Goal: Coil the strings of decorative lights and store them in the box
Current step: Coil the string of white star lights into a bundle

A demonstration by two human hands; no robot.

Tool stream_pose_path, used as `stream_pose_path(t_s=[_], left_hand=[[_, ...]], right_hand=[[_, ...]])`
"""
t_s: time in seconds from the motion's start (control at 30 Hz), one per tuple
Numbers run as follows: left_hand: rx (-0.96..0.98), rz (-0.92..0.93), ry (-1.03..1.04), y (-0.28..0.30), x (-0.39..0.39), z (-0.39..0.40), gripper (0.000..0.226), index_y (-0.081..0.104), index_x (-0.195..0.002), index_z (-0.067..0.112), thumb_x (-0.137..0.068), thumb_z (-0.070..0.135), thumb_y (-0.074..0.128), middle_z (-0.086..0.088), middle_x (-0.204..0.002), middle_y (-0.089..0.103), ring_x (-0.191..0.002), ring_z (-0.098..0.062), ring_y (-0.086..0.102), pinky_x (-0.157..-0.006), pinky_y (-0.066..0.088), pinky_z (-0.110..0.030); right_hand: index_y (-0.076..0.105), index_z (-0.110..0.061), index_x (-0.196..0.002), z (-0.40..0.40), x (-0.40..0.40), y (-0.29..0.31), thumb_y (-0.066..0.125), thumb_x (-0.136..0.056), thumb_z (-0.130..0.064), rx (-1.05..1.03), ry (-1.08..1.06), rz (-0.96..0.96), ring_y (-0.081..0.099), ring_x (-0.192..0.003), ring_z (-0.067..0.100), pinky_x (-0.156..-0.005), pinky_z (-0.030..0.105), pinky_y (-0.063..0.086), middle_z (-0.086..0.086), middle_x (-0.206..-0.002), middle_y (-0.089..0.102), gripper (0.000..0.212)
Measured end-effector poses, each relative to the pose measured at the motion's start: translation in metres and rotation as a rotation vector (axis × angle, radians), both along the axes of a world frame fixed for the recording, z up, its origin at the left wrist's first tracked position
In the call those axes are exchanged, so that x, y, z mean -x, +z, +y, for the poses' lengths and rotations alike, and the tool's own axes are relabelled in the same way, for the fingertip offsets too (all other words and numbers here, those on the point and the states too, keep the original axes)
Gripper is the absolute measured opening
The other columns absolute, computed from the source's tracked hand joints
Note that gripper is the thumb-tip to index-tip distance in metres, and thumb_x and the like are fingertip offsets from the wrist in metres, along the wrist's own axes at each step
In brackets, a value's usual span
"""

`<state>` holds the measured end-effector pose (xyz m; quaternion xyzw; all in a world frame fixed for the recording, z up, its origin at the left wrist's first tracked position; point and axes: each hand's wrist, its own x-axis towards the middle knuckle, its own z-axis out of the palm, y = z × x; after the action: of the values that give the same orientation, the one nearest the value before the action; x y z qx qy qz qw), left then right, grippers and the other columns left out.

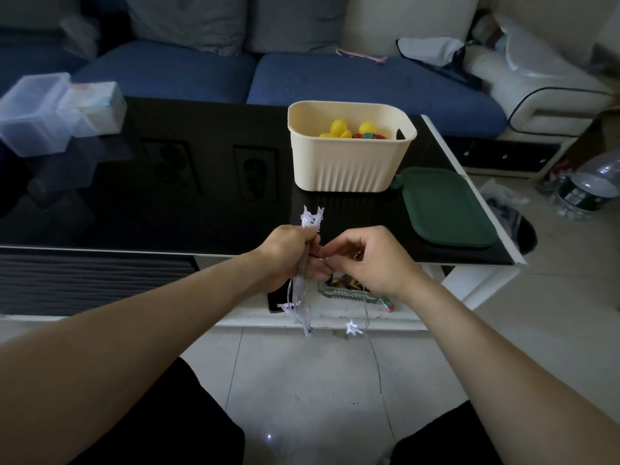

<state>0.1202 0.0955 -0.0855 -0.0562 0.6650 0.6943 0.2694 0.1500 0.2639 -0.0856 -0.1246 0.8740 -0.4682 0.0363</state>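
My left hand grips a coiled bundle of white star-shaped lights; stars stick out above the fist and several loops with stars hang below it. My right hand sits just to the right, fingers curled, pinching the thin wire beside the bundle. A loose end of the wire with one star trails down toward the floor. The cream ribbed box stands on the black table beyond my hands, with yellow ball lights inside. Its dark green lid lies flat to the right.
The black glossy table carries clear plastic containers at its far left. A glass tray of small items sits on the lower shelf under my hands. A blue sofa stands behind, and a water bottle lies on the floor at right.
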Motion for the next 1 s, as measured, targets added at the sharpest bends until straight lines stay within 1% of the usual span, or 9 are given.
stream_pose_path(t_s=[0.17,0.23,0.33,0.47,0.57,0.7,0.77,0.87,1.0], left_hand=[[0.116,-0.024,-0.116,-0.009,0.002,0.003,0.035,0.06,-0.101,-0.001,-0.106,0.023,0.035,-0.011,-0.065,0.053,-0.047,-0.019,0.051,-0.049,0.047,-0.03],[0.141,-0.035,-0.139,-0.011,0.003,0.001,0.027,0.056,-0.094,0.005,-0.105,0.022,0.038,-0.006,-0.061,0.04,-0.043,-0.015,0.037,-0.045,0.034,-0.026],[0.113,-0.042,-0.145,-0.009,0.004,-0.001,0.031,0.047,-0.076,0.013,-0.104,0.022,0.037,-0.002,-0.058,0.041,-0.043,-0.012,0.026,-0.046,0.022,-0.024],[0.075,-0.031,-0.04,-0.005,0.007,-0.004,0.031,0.046,-0.072,0.016,-0.102,0.021,0.038,0.001,-0.055,0.042,-0.043,-0.012,0.024,-0.047,0.019,-0.025],[0.028,-0.007,0.047,-0.004,0.011,-0.007,0.031,0.046,-0.072,0.016,-0.102,0.021,0.039,0.001,-0.053,0.042,-0.042,-0.012,0.023,-0.047,0.018,-0.025],[-0.041,0.038,0.126,-0.002,0.017,-0.014,0.031,0.044,-0.072,0.016,-0.102,0.019,0.038,-0.001,-0.057,0.04,-0.04,-0.011,0.024,-0.046,0.018,-0.023],[-0.074,0.05,0.155,0.0,0.019,-0.017,0.032,0.044,-0.073,0.016,-0.103,0.021,0.037,-0.001,-0.057,0.041,-0.04,-0.011,0.025,-0.046,0.019,-0.023],[-0.073,0.061,0.159,0.002,0.02,-0.022,0.031,0.045,-0.073,0.016,-0.103,0.02,0.037,-0.002,-0.059,0.041,-0.041,-0.012,0.027,-0.046,0.019,-0.024],[0.035,0.067,0.064,0.001,0.015,-0.023,0.032,0.051,-0.077,0.013,-0.104,0.024,0.039,-0.003,-0.061,0.046,-0.044,-0.014,0.033,-0.046,0.027,-0.025]], right_hand=[[0.074,-0.025,-0.084,-0.007,0.0,-0.004,0.085,-0.078,-0.011,-0.021,-0.044,0.02,0.067,-0.079,-0.002,-0.073,0.013,0.05,-0.01,-0.089,0.071,0.019],[0.066,-0.022,-0.077,-0.012,-0.001,-0.003,0.087,-0.074,-0.007,0.038,-0.097,-0.002,0.066,-0.08,0.005,-0.075,0.019,0.054,0.001,-0.094,0.066,0.026],[0.052,-0.013,-0.08,-0.02,0.0,0.001,0.078,-0.075,0.009,0.435,-0.289,-0.197,0.062,-0.078,0.014,-0.067,0.028,0.058,0.009,-0.09,0.056,0.034],[0.057,-0.014,-0.104,-0.026,0.005,0.003,0.076,-0.081,-0.002,0.516,-0.51,-0.326,0.059,-0.091,0.018,-0.077,0.039,0.06,0.006,-0.106,0.054,0.033],[0.06,-0.012,-0.112,-0.025,0.003,0.006,0.072,-0.09,-0.02,0.6,-0.369,-0.61,0.064,-0.092,0.026,-0.088,0.05,0.057,0.012,-0.104,0.059,0.027],[0.067,-0.008,-0.107,-0.014,0.002,0.005,0.065,-0.094,-0.041,0.44,-0.094,-0.835,0.071,-0.086,0.025,-0.089,0.041,0.053,0.012,-0.094,0.075,0.035],[0.072,-0.006,-0.1,-0.012,0.001,0.005,0.064,-0.096,-0.032,0.4,-0.028,-0.813,0.069,-0.074,0.019,-0.083,0.037,0.055,0.008,-0.084,0.073,0.027],[0.073,-0.008,-0.094,-0.013,0.003,0.005,0.063,-0.097,-0.018,0.489,-0.103,-0.629,0.062,-0.062,0.015,-0.072,0.033,0.053,0.004,-0.072,0.066,0.015],[0.077,-0.01,-0.099,-0.014,0.005,0.004,0.067,-0.094,-0.015,0.614,-0.241,-0.434,0.061,-0.064,0.012,-0.064,0.026,0.054,0.001,-0.077,0.071,0.011]])
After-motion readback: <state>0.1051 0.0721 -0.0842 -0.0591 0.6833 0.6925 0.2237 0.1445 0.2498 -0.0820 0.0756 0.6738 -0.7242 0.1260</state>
